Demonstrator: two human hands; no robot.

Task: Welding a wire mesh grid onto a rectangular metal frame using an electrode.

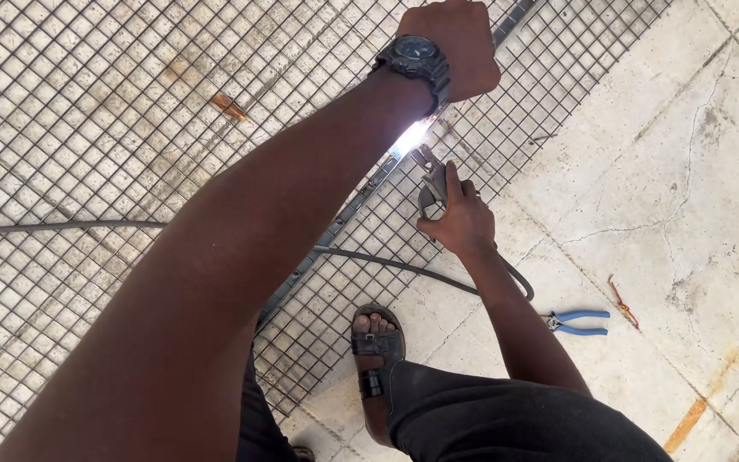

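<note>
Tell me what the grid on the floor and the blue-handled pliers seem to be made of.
The grid looks like bare grey steel wire, dull, with rusty patches. The pliers appear to have dark metal jaws and smooth blue handles, probably plastic or rubber. The floor looks like cracked, stained concrete.

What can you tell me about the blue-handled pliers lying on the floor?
The pliers have two curved blue grips and short grey metal jaws that point left, toward the right hand's forearm. They lie flat on the pale, cracked concrete floor, just right of that arm. Nothing holds or touches them. A small red and yellow scrap lies close by, to their right.
</note>
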